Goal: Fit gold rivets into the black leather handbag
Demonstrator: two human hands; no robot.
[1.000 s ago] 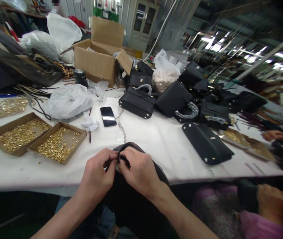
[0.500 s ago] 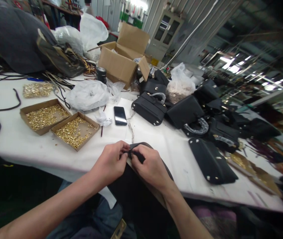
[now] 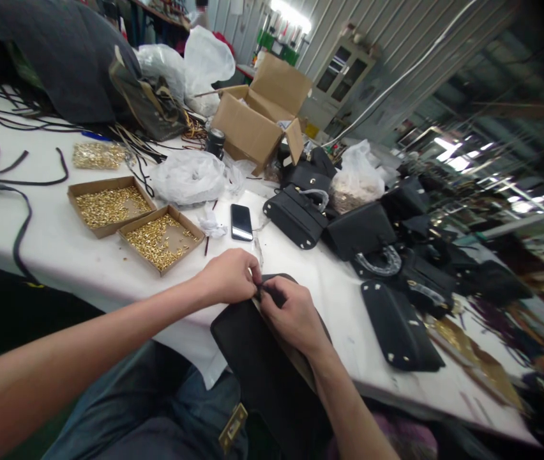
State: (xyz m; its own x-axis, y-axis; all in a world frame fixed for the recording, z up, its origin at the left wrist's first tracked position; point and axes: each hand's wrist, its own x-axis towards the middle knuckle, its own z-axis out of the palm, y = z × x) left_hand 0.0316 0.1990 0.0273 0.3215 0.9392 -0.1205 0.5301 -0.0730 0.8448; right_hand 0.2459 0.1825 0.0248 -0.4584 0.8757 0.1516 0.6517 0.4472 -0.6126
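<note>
A black leather bag (image 3: 257, 364) lies over the near edge of the white table (image 3: 61, 249) and down onto my lap. My left hand (image 3: 230, 276) and my right hand (image 3: 291, 314) meet at its top edge, both closed in a pinch on a small black strap or tab there. A brass clasp (image 3: 232, 427) shows on the bag's lower part. Two shallow cardboard trays of small gold fittings (image 3: 161, 236) (image 3: 109, 206) sit to the left of my hands. A black phone (image 3: 241, 222) lies just beyond them.
Several finished black handbags (image 3: 295, 216) and a flat black bag (image 3: 400, 327) crowd the right side. An open cardboard box (image 3: 253, 121), plastic bags (image 3: 189, 176), a bag of gold parts (image 3: 98, 154) and black straps (image 3: 23, 217) lie at the back and left.
The view has swung left and tilted, so the table slid right. My hands stay pinched on the bag's top edge, and more of the bag's body shows on my lap.
</note>
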